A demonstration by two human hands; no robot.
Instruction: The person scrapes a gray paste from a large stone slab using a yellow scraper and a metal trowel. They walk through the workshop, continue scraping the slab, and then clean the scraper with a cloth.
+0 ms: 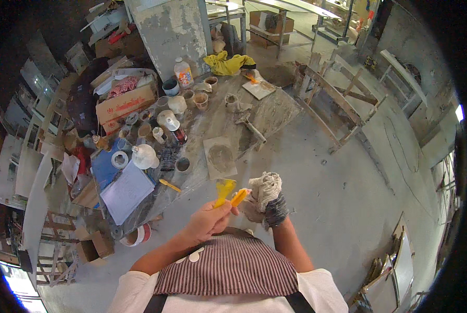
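My bare left hand [211,218] is closed around a yellow fan-shaped scraper [224,190], whose wide end points up and away from me. An orange-yellow piece [239,197] sticks out of the same hand toward the right; whether it belongs to a second tool I cannot tell. My right hand [277,211], in a dark grey glove, grips a bunched off-white rag [265,189]. The rag's lower folds hang beside the orange-yellow piece, and I cannot make out whether they touch. Both hands are in front of my striped apron [225,268], beyond the near edge of the worktable.
A stained worktable [197,151] holds a square board [220,157], a yellow-handled knife-like tool [170,185], paper sheets [127,193], a tape roll [120,159], a cardboard box [126,107], and several cups and bottles. A wooden frame [338,104] stands on the floor at right.
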